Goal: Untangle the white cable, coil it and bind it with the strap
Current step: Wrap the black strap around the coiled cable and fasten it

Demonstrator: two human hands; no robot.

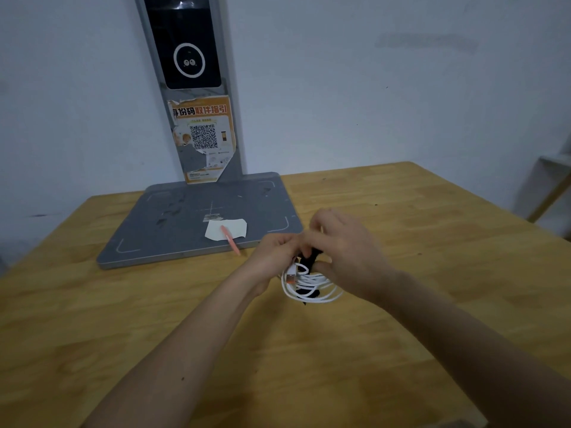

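Slippage is the main risk: the left hand (275, 251) pinches the top of the coiled white cable (312, 285) above the wooden surface (401, 350), the right hand (346, 245) curls round the black strap (310, 261); a loosened grip would probably spring the loops apart. Behind, a grey scanner base (185, 223) carries a paper scrap (227, 229) and pink pen (230, 239) against a pale wall (370, 103).

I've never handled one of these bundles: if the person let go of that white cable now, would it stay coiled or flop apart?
Probably it would loosen. The white cable hangs in thin, uneven loops below both hands, which suggests it is floppy and light. The black strap looks only partly wrapped, pinched by the left hand and right hand, so it likely isn't binding anything yet.
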